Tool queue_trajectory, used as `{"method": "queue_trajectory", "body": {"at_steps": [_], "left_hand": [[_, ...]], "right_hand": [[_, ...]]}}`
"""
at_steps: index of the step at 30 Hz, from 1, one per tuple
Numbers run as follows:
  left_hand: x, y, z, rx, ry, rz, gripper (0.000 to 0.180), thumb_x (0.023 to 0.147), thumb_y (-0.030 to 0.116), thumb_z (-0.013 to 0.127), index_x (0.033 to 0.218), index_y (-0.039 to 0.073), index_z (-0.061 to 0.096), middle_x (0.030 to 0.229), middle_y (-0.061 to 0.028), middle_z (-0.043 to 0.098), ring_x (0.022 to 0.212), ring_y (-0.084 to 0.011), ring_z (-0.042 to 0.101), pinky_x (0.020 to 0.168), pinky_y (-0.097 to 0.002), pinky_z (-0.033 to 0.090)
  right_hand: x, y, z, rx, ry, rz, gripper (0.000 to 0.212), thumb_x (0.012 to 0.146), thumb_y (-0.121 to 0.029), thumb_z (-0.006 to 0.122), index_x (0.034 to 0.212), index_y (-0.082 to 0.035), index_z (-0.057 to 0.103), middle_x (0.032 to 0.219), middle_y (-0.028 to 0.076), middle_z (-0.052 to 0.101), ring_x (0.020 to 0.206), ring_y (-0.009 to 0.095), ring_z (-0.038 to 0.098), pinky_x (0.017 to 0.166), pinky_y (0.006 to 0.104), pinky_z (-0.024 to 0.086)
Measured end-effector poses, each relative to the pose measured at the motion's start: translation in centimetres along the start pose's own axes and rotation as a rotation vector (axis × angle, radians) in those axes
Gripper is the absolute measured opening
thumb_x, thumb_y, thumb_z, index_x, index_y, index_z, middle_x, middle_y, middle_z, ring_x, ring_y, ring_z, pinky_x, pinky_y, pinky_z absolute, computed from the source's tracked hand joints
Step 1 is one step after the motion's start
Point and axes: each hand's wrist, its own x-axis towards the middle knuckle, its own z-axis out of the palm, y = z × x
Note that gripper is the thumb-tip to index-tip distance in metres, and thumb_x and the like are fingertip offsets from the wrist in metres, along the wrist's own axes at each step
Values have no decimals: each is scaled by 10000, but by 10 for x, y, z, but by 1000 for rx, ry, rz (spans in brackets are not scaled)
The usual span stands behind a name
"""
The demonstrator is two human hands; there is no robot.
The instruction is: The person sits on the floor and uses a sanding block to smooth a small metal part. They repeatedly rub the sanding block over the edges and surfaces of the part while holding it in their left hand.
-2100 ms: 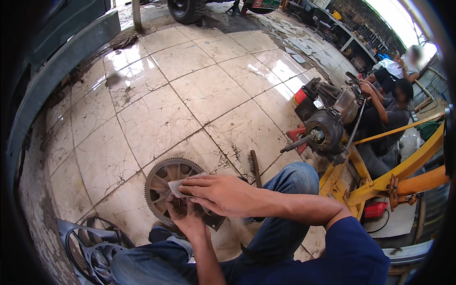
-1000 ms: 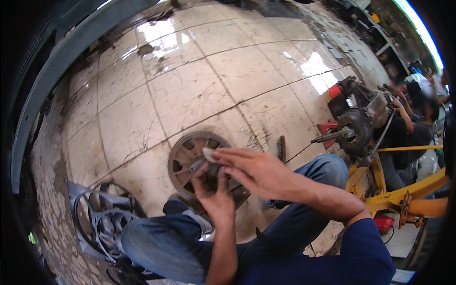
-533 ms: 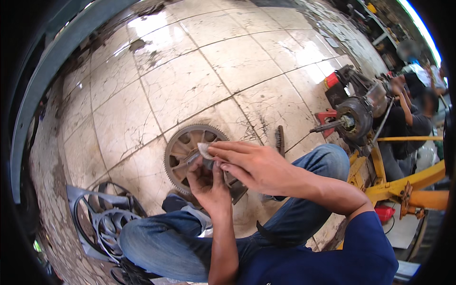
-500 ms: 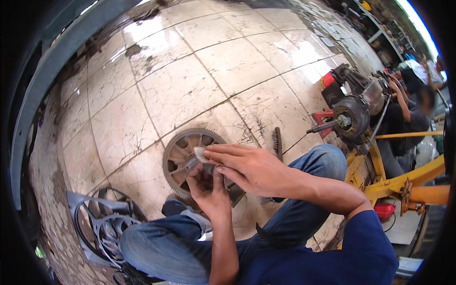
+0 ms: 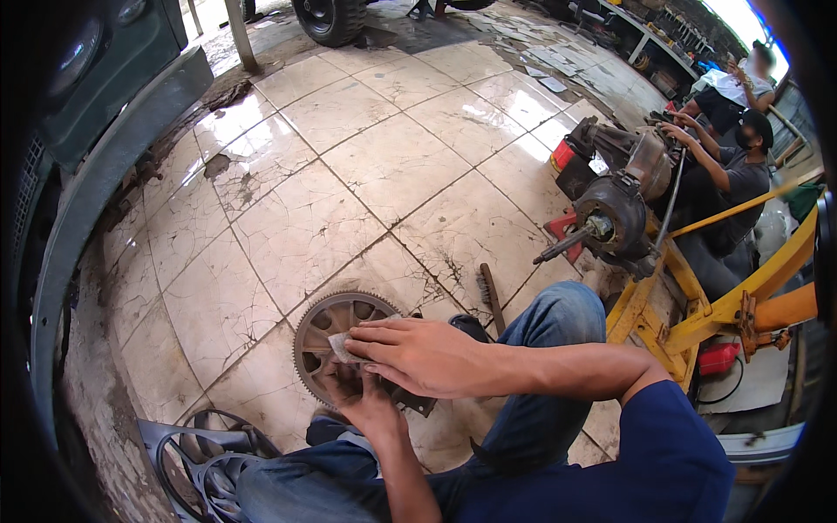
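My right hand [image 5: 427,353] is closed with its fingers flat over a grey folded piece of sandpaper [image 5: 342,347]. Under it, my left hand [image 5: 370,405] is curled upward with fingers bent around a small grey metal part, mostly hidden now by the right hand and the sheet. Both hands meet above a brown, toothed flywheel [image 5: 312,338] with a spoked centre, lying on the tiles between my legs. A dark block-like part, partly covered by my right wrist, sits beside the flywheel. A wire brush [image 5: 490,295] with a wooden handle lies just beyond my right knee.
At right, an axle assembly [image 5: 615,209] rests by a red stand [image 5: 564,234] and a yellow frame [image 5: 680,270]; a co-worker [image 5: 728,174] reaches toward it. Dark gaskets [image 5: 205,462] lie lower left. A vehicle bumper [image 5: 113,131] borders the left; cracked tiles [image 5: 349,192] lie ahead.
My view has tilted up, showing more of the vehicle and far floor. The right hand has slid over the metal part, covering the cylinder end that showed before. Both hands stay together.
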Motion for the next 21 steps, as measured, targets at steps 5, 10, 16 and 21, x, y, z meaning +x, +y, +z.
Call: {"method": "queue_trajectory", "body": {"at_steps": [5, 10, 16, 21], "left_hand": [[2, -2, -5, 108, 15, 41, 319, 915, -59, 556, 1209, 20, 460, 1294, -129, 514, 1191, -207, 511, 1002, -344, 425], [-7, -6, 0, 105, -38, 94, 320, 864, -108, 595, 1151, 6, 512, 1164, -94, 577, 1087, -160, 549, 968, -289, 417], [0, -5, -6, 122, 0, 142, 262, 864, -54, 624, 1096, 12, 522, 1080, -77, 590, 965, -135, 572, 873, -288, 465], [-5, -1, -1, 235, -49, 62, 312, 802, -23, 682, 1060, 18, 511, 1034, -60, 573, 822, -127, 541, 738, -257, 460]], "right_hand": [[3, -2, -2, 7, -46, 27, 387, 968, -226, 497, 1295, -22, 533, 1312, 156, 558, 1210, 302, 533, 996, 373, 452], [6, -3, -5, -2, -64, 18, 391, 957, -187, 509, 1309, -17, 517, 1313, 160, 552, 1196, 315, 537, 989, 387, 451], [9, -14, -8, 14, -56, -19, 368, 948, -162, 512, 1276, 3, 538, 1298, 164, 560, 1188, 323, 538, 989, 386, 452], [12, -11, -11, 21, -92, -3, 367, 934, -114, 535, 1283, -1, 533, 1322, 177, 538, 1228, 332, 514, 1003, 406, 439]]}}
